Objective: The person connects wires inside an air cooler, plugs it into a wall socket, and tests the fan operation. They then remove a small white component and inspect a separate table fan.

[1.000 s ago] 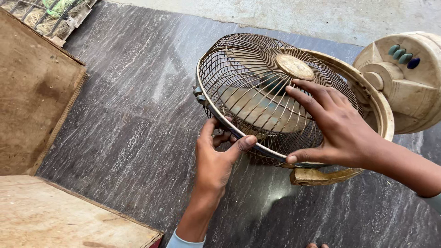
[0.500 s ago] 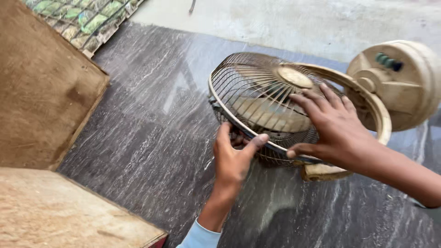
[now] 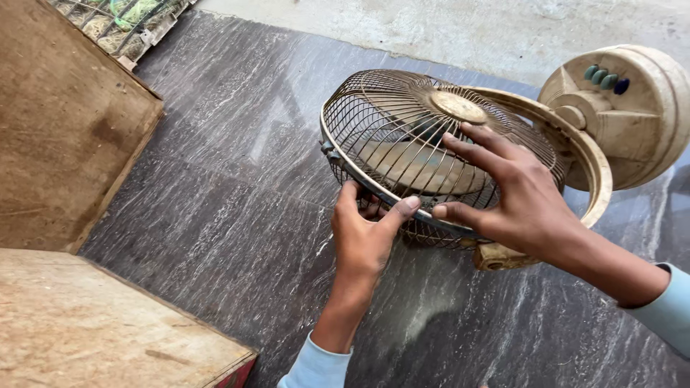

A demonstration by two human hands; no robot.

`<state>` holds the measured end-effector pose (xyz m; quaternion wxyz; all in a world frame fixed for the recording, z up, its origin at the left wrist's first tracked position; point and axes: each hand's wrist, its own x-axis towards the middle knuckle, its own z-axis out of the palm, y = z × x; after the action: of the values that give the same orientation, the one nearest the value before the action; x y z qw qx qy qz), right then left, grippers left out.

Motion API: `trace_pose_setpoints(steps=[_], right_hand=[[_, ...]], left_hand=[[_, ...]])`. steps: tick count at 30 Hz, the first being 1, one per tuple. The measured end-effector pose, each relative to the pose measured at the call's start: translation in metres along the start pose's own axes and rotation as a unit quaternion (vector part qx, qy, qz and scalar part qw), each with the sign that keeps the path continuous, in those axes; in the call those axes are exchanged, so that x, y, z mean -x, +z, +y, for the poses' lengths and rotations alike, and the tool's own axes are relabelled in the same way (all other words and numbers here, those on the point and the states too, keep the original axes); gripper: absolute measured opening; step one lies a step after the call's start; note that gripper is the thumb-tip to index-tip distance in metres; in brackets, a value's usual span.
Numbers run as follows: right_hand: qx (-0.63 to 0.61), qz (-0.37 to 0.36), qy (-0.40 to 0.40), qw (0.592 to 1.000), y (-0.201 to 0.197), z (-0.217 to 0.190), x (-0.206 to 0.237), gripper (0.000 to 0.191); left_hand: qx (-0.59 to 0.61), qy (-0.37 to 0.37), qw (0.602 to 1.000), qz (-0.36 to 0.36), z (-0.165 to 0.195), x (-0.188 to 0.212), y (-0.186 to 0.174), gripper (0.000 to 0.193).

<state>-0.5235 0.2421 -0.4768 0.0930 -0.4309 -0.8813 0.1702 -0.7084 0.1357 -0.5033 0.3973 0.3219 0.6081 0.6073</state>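
Note:
A dusty beige table fan lies on its side on the dark marbled floor (image 3: pixel 215 215). Its round wire cage (image 3: pixel 388 136) faces up and to the left, with the blades dimly visible inside. My left hand (image 3: pixel 363 233) grips the cage's lower rim, thumb over the band and fingers tucked underneath. Spread flat over the front wires, my right hand (image 3: pixel 514 194) has its thumb hooked at the rim. The fan's round base (image 3: pixel 629 115) with several small coloured buttons stands at the far right.
A worn wooden board (image 3: pixel 65 136) leans at the left, and a flat chipboard surface (image 3: pixel 93 330) fills the lower left corner. A wire mesh crate (image 3: pixel 122 25) sits at the top left. Pale concrete floor (image 3: pixel 467 29) runs along the top.
The view has shifted, so the fan sits a little more to the right. Both hands stay on the cage's rim with nearly the same grip.

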Motion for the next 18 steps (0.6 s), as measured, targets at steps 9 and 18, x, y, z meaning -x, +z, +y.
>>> trace_pose_setpoints(steps=[9,18], right_hand=[[0.014,-0.048,0.033,0.998,-0.017,-0.021,-0.017,0.101],[0.034,-0.153,0.090,0.983,-0.017,-0.021,-0.029,0.110]], left_hand=[[0.003,-0.034,0.999,0.024,-0.015,-0.005,-0.003,0.041],[0.105,-0.023,0.994,0.031,-0.024,-0.015,-0.007,0.023]])
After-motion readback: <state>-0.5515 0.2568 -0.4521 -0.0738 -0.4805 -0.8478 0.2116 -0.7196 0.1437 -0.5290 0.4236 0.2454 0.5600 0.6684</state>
